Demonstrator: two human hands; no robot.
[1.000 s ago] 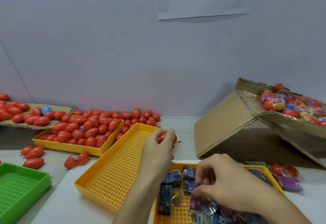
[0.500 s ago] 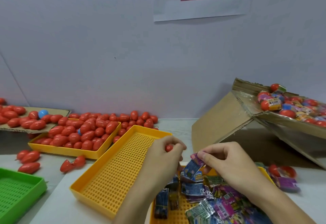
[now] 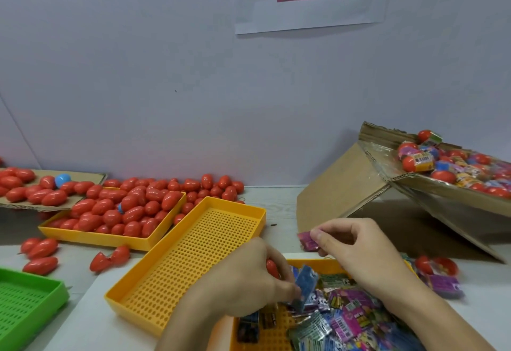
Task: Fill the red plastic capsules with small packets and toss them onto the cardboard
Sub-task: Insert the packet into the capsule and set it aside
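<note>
Nearest, over the yellow tray of packets [image 3: 276, 334], the left hand [image 3: 249, 278] curls round a red capsule [image 3: 272, 267] and pinches a blue packet [image 3: 305, 285]. Just beyond that tray, the right hand [image 3: 356, 251] pinches a pink packet [image 3: 308, 241]. Far left of it, filled capsules lie on the flat cardboard [image 3: 83, 178].

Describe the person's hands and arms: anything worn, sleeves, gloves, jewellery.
Both the left hand and the right hand are bare, with no gloves, rings or watch visible. The forearms are uncovered to the frame's bottom edge; no sleeve shows. Fingernails look short and unpainted.
</note>
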